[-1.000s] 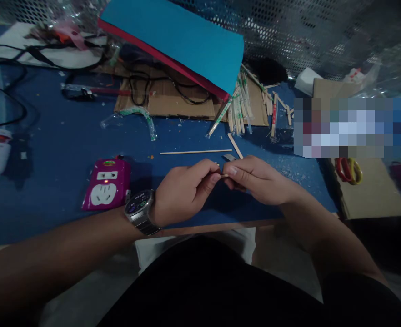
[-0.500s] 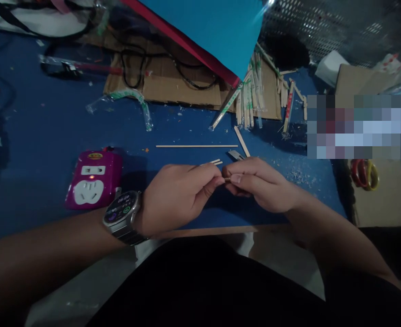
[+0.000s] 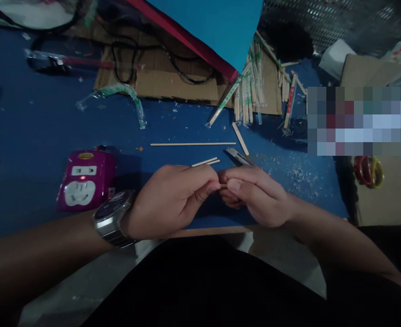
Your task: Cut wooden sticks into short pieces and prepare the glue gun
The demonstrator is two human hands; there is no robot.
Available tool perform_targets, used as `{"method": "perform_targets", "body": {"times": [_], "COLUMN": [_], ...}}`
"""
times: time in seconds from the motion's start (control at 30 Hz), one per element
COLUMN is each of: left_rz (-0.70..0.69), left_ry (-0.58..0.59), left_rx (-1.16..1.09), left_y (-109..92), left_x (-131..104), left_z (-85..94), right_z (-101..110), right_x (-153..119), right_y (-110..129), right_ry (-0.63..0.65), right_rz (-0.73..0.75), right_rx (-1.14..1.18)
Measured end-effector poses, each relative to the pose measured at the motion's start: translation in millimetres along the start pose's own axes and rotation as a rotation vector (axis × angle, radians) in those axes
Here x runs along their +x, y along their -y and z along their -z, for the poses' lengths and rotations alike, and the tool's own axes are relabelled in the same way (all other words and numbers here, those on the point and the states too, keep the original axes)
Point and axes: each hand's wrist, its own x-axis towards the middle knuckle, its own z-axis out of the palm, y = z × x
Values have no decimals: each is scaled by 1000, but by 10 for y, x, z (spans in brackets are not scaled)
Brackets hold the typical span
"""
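My left hand (image 3: 178,195) and my right hand (image 3: 255,193) meet near the front of the blue table, fingertips almost touching. Both pinch a short wooden stick (image 3: 223,185), of which only a small piece shows between the thumbs; the fingers hide the rest. Just beyond the left hand lie two short thin sticks (image 3: 205,161). A long thin stick (image 3: 192,144) lies crosswise farther back. Behind the right hand is a utility knife (image 3: 238,156), its blade pointing left and its handle partly hidden. A flat craft stick (image 3: 240,138) rests slantwise beside the blade.
A purple power socket (image 3: 87,179) stands left, near my watch. At the back are wrapped chopsticks (image 3: 248,97) on cardboard (image 3: 176,86), a black cable (image 3: 125,63) and a blue sheet (image 3: 217,32). Shavings (image 3: 303,175) and tape rolls (image 3: 369,171) are to the right.
Both hands stay closed on the short stick and are slightly lower in view. More of the knife and the two short sticks shows behind them. The view has shifted a little.
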Motion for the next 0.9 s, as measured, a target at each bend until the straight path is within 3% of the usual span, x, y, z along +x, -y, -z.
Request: {"method": "perform_targets", "body": {"times": [0.43,0.67,0.83,0.9], "left_rz": [-12,-88,-133,-109], "left_ry": [-23,-3,15,37], "left_rx": [-59,144,199,178], "left_y": [5,91,87,81], "left_x": [-6,39,12,4], "left_z": [-13,-92,-144,-148], "right_z": [-25,188,205,195], "right_x": [10,33,-94,-204], "right_y": [-52,255,349,335], "right_ry": [1,17,35,-44], "right_rz": [-2,-65,-236,-259], "right_rx": [90,-613,-714,-820]}}
